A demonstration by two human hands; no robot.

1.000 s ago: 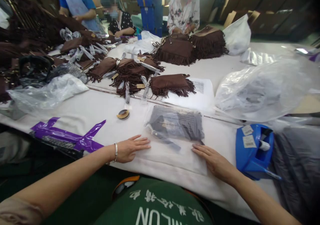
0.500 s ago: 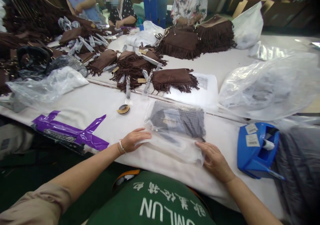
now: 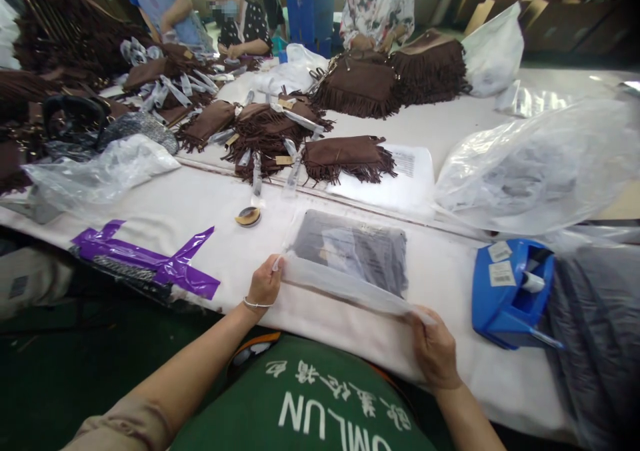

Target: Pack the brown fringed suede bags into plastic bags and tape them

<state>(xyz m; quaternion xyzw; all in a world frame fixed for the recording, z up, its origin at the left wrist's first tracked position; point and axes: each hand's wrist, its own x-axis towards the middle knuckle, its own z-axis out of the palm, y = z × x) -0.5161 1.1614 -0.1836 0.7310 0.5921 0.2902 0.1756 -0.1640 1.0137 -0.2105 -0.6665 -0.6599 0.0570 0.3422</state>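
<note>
A clear plastic bag (image 3: 345, 287) with a dark, flat item (image 3: 357, 244) inside lies on the white-covered table in front of me. The near edge of the bag is folded into a band and stretched between my hands. My left hand (image 3: 267, 281) is closed on the band's left corner. At the right corner, my right hand (image 3: 434, 344) grips the same plastic, its fingers curled. What the dark item is, I cannot make out through the film.
Brown fringed bags (image 3: 350, 157) are piled across the table's far side. A blue tape dispenser (image 3: 510, 294) stands at right, beside a large clear plastic bag (image 3: 535, 171). Purple tape (image 3: 150, 261) lies along the left front edge. A small round object (image 3: 248, 216) rests nearby. Co-workers stand opposite.
My hands have gone from lying open on the plastic bag to gripping its corners. The near edge is now folded and pulled taut toward me, and the dark item lies flatter.
</note>
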